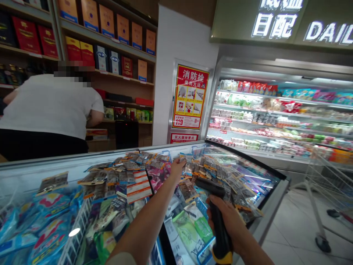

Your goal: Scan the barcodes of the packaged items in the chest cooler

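My right hand (227,215) is wrapped round the handle of a black and yellow handheld barcode scanner (219,217), its head pointing up and left over the freezer. My left arm stretches to the far side, where my left hand (178,167) is closed at the edge of a small flat snack packet (187,167); the fingertips are partly hidden. Many similar brown packets with blue and orange edges lie heaped around it, one pile (209,163) to the right and another (121,171) to the left. Green and white bags (190,224) lie below the scanner.
A chest freezer's right rim (271,213) slopes beside me. Blue bags (51,228) fill its left part, next to a white wire divider (77,232). Across it, a person (52,110) in a white top bends by the shelves. A shopping trolley (328,184) stands right.
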### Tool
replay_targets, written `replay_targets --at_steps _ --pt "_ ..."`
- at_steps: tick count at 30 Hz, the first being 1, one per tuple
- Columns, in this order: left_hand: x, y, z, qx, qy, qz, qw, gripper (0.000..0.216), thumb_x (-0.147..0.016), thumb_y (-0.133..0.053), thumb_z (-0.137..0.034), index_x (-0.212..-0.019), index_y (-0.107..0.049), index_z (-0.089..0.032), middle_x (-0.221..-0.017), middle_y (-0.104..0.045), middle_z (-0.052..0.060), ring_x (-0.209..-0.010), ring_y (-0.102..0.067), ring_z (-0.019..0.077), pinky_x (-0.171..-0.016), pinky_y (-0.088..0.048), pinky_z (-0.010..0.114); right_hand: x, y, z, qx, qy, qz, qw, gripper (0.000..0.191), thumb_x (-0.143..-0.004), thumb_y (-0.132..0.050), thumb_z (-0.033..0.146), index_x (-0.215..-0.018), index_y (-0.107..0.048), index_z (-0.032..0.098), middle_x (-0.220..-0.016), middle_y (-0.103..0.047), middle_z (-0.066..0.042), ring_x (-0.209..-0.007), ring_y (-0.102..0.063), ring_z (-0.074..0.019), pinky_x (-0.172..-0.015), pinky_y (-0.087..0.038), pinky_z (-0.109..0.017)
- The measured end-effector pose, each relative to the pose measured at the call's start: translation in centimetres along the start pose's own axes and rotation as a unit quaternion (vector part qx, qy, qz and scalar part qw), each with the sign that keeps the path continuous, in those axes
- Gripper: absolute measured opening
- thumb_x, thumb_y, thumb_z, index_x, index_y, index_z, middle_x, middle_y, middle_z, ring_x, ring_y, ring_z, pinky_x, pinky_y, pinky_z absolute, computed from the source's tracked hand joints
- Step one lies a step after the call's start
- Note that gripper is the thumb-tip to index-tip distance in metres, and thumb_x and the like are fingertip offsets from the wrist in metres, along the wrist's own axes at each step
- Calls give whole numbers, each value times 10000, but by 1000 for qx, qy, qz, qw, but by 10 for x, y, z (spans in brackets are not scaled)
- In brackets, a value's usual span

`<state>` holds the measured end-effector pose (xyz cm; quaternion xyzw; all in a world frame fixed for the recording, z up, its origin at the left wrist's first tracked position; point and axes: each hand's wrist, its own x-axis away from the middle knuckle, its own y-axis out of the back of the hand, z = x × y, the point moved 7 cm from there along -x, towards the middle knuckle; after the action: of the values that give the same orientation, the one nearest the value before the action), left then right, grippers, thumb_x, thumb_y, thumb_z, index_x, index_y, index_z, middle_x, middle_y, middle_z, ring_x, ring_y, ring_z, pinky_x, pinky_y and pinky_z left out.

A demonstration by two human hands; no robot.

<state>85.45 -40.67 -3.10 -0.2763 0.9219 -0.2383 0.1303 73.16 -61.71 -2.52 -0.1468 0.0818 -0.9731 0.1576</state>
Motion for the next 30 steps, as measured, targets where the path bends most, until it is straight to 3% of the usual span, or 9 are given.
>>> replay_targets --at_steps 5,10,23,30 --pt "0 -7 3 19 7 14 1000 330 -451 -712 -298 -725 -604 -152 -621 -608 -1 -570 -548 122 -584 -416 255 4 -6 5 -17 1 18 1000 271 -700 -545 421 -684 -507 154 -417 -510 39 -290 -447 -79 -281 -303 -162" --pt "-2 -7 6 12 -7 32 999 334 -458 -705 -319 -729 -605 -152 -665 -626 18 -606 -563 133 -607 -427 262 4 1 12 -34 -3 -11 999 250 -713 -536 412 -738 -514 164 -423 -508 44 -301 -452 -86 -286 -311 -168" --pt "-9 -3 8 -19 -40 11 999 265 -521 -651 -286 -747 -611 -155 -684 -631 14 -622 -570 135 -639 -434 270 14 0 12 -19 16 9 1000 256 -697 -544 410 -681 -503 157 -417 -508 40 -293 -448 -82 -285 -300 -165" --pt "-10 -1 4 -53 -54 9 997 270 -538 -643 -308 -756 -611 -152 -702 -636 24 -625 -570 142 -616 -431 265 14 10 15 2 19 -32 999 243 -701 -546 392 -717 -513 151 -409 -506 43 -297 -447 -78 -297 -305 -161"
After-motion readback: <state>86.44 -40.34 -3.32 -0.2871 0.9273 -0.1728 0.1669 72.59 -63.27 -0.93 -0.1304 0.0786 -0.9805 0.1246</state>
